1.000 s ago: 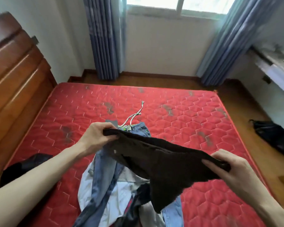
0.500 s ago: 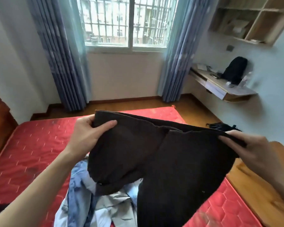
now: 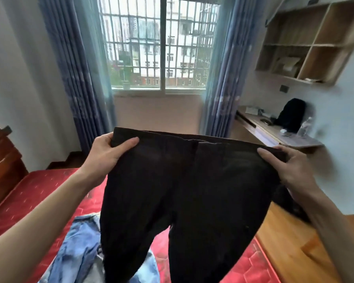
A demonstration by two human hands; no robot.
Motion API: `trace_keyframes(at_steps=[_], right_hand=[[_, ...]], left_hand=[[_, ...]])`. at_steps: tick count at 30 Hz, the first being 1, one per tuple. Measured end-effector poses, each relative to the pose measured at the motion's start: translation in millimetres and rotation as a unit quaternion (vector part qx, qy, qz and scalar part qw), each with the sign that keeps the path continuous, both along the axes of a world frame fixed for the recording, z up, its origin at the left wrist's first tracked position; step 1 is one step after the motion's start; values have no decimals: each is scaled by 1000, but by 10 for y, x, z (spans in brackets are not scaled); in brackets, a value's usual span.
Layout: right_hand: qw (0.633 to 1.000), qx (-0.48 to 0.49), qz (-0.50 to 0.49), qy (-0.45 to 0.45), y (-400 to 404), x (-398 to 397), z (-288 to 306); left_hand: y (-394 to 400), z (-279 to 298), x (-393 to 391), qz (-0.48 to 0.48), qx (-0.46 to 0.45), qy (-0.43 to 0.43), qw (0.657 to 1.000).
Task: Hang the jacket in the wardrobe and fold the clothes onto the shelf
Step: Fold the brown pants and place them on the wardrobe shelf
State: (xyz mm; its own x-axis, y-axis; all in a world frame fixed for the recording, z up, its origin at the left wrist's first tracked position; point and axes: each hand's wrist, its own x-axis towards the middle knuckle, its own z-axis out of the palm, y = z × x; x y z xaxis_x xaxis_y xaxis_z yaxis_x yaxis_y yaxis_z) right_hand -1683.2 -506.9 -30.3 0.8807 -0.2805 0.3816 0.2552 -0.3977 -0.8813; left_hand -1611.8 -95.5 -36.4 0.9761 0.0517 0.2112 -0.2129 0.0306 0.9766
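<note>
Both hands hold a pair of dark brown, soft-fabric trousers (image 3: pixel 184 190) up by the waistband: the left hand (image 3: pixel 108 152) pinches the left corner, thumb in front, and the right hand (image 3: pixel 284 166) grips the right corner. Its legs hang over a red quilted mattress (image 3: pixel 29 193), covering part of a heap of blue denim clothes (image 3: pixel 80 248). Behind stand a barred window (image 3: pixel 159 43) and blue curtains (image 3: pixel 78 78).

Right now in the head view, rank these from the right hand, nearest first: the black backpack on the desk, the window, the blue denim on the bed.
From the right hand:
1. Black backpack, just beyond, on the desk by the right wall.
2. Window, far wall, centre.

Blue denim, lower left on the bed: too close to call against the backpack.
</note>
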Motion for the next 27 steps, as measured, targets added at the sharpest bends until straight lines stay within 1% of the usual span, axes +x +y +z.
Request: trace_keyframes(at_steps=[2, 4, 6, 8, 10, 13, 17, 24, 27], right_hand=[[999, -35, 20, -16, -227, 86, 162], [995, -90, 30, -25, -419, 203, 353], [989, -146, 3, -33, -577, 354, 530], [980, -192, -45, -40, -659, 504, 640], [972, -213, -84, -56, -633, 556, 701], [969, -198, -124, -81, -487, 529, 686], [974, -153, -138, -92, -215, 467, 566], [981, -96, -138, -101, 339, 391, 206], [982, -91, -123, -113, 531, 386, 28]], left_hand=[[-197, 90, 3, 7, -23, 3, 1000], [-361, 185, 23, 29, -37, 4, 999], [-522, 277, 49, 68, -39, -8, 997], [-696, 360, 86, 108, -31, -26, 993], [-883, 410, 114, 135, -24, -49, 989], [-1142, 435, 100, 156, 7, -77, 985], [-1422, 327, 2, 150, 26, -91, 984], [-1940, 69, -148, 119, -27, -65, 990], [-2119, 9, -162, 104, -19, -61, 992]])
